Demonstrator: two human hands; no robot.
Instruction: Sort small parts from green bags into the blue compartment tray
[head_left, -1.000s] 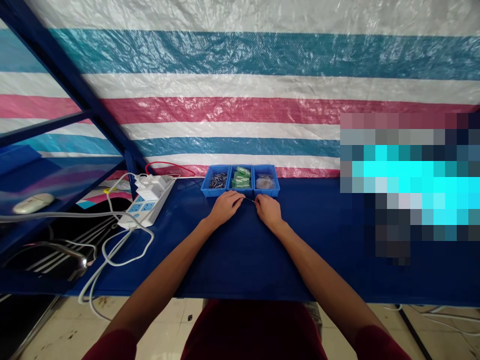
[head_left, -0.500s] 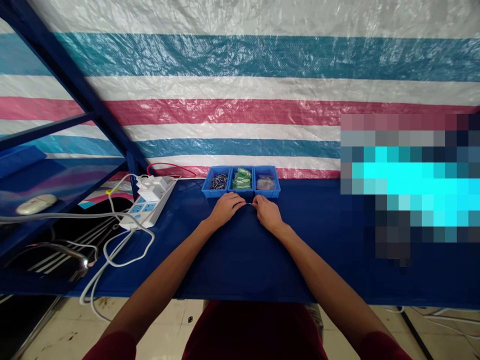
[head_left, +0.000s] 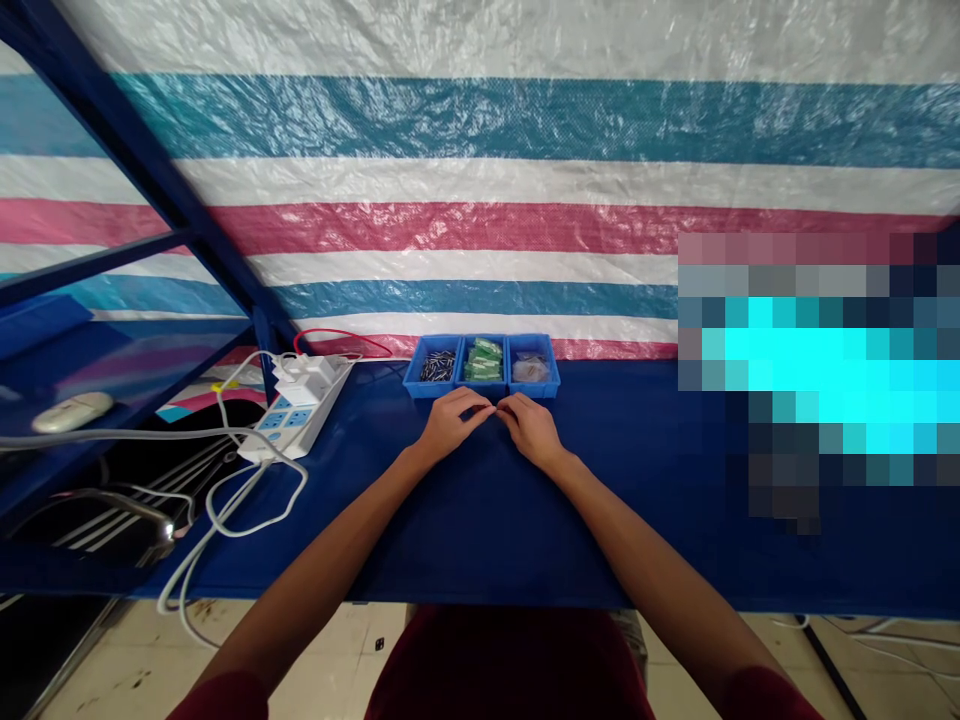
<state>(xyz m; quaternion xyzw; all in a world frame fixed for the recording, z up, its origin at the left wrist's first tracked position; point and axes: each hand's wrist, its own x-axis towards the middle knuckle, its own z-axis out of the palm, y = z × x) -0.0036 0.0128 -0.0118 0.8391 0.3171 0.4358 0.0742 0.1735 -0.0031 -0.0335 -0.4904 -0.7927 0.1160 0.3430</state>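
Observation:
My left hand [head_left: 452, 421] is closed in a pinch over the blue table [head_left: 487, 520], its fingertips meeting those of my right hand [head_left: 532, 428]. The right is pinched as well. Whatever is between the fingers is too small and too covered to make out. Just beyond the hands stand three blue bins side by side. Small dark and silvery pin-like parts [head_left: 437, 366] fill the left bin, green-and-white flat pieces [head_left: 484, 360] the middle one, and clear plastic bits [head_left: 531, 368] the right one.
A white power strip [head_left: 304, 420] with plugs and looping white cables [head_left: 214, 510] lies to the left. Past it are a blue metal frame [head_left: 150, 145] and a pale computer mouse [head_left: 73, 411]. A striped plastic sheet [head_left: 480, 120] hangs behind. A pixelated patch hides the right side.
My hands have drawn closer until their fingertips meet. The thin, light-coloured piece that showed between them earlier is now covered by the fingers. The bins stay put.

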